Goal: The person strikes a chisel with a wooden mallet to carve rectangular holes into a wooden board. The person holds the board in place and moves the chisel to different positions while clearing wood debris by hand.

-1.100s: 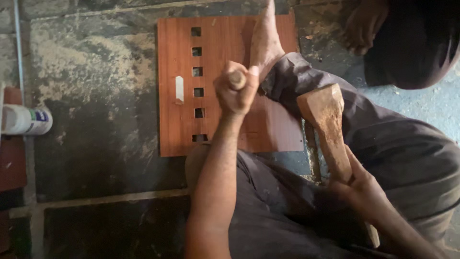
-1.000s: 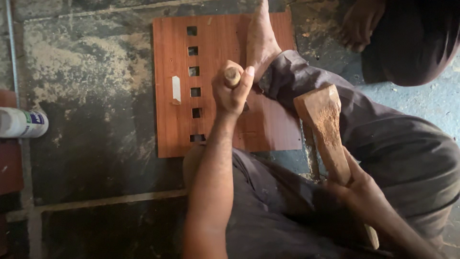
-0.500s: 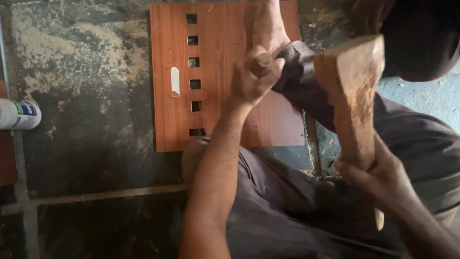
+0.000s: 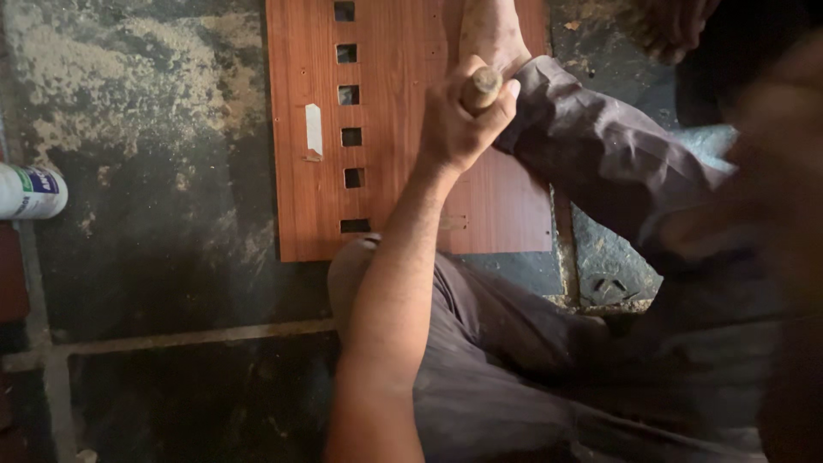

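Left hand (image 4: 454,129) fisted around chisel handle (image 4: 482,86) over board (image 4: 300,206), foot (image 4: 489,30) pinning board, bottle (image 4: 30,190) aside.

Dark stained concrete floor (image 4: 146,129), pale joint lines, dim light

A single head-worn camera looks almost straight down, close over the person's lap. The left hand (image 4: 459,124) sits upper centre of the frame, the wooden board (image 4: 300,206) fills the upper middle, the dusty floor (image 4: 146,111) spreads across the left side, and a blurred shape crowds the right edge.
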